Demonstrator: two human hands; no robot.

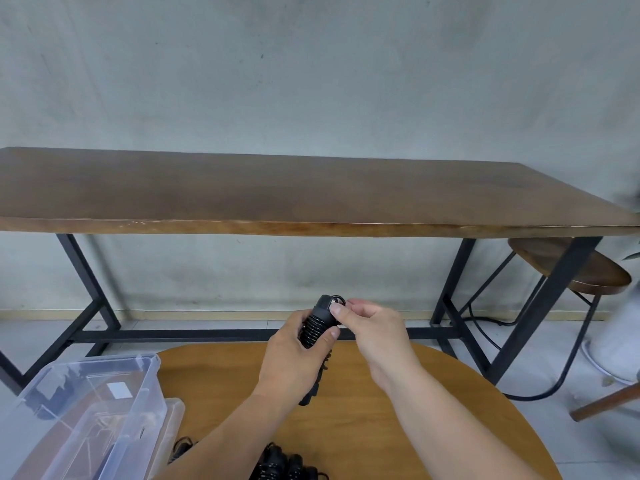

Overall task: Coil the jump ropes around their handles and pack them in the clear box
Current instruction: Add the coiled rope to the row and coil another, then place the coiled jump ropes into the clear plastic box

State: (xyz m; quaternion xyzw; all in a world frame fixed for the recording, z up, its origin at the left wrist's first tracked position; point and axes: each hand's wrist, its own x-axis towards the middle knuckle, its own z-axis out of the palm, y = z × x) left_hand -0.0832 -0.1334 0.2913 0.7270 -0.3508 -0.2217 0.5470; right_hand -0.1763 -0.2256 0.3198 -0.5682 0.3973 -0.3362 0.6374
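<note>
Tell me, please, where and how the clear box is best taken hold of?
Likely by the rim of the clear box, from its right, table-facing side: it sits tilted off the round table's left edge, and the rim's lip gives a handhold. Both hands are busy now.

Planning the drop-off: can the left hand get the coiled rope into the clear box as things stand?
Probably yes. The clear box sits open-topped just left of the left hand, which grips the jump rope; nothing lies between.
</note>
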